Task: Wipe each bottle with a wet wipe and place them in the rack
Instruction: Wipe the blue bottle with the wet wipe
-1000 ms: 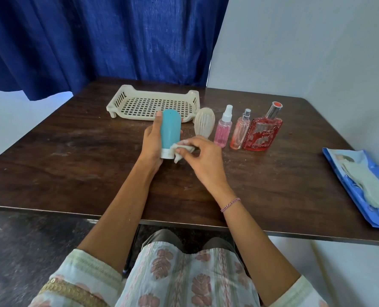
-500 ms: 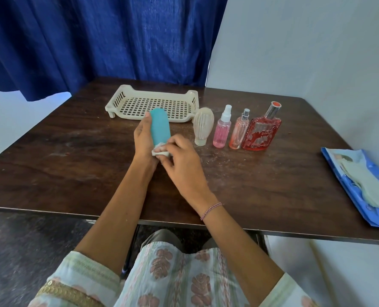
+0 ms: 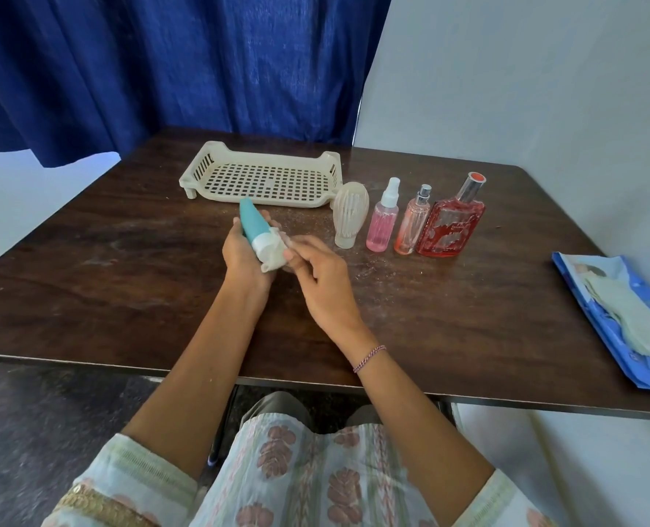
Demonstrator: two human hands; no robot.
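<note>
My left hand (image 3: 241,256) holds a teal bottle (image 3: 252,219) with a white cap, tilted so that the cap points toward me. My right hand (image 3: 317,277) presses a white wet wipe (image 3: 276,252) against the cap end. The cream slotted rack (image 3: 266,178) lies behind my hands with nothing in it. To its right stand a cream ribbed bottle (image 3: 350,214), a pink spray bottle (image 3: 383,218), a slim peach spray bottle (image 3: 414,222) and a red flat bottle (image 3: 453,222).
A blue wet wipe pack (image 3: 616,317) lies open near the right edge of the dark wooden table (image 3: 125,268). A blue curtain (image 3: 163,62) hangs behind the table, and a pale wall stands at the right.
The teal bottle has tipped from upright to tilted, cap toward me. My right hand has moved the wipe down around the cap end.
</note>
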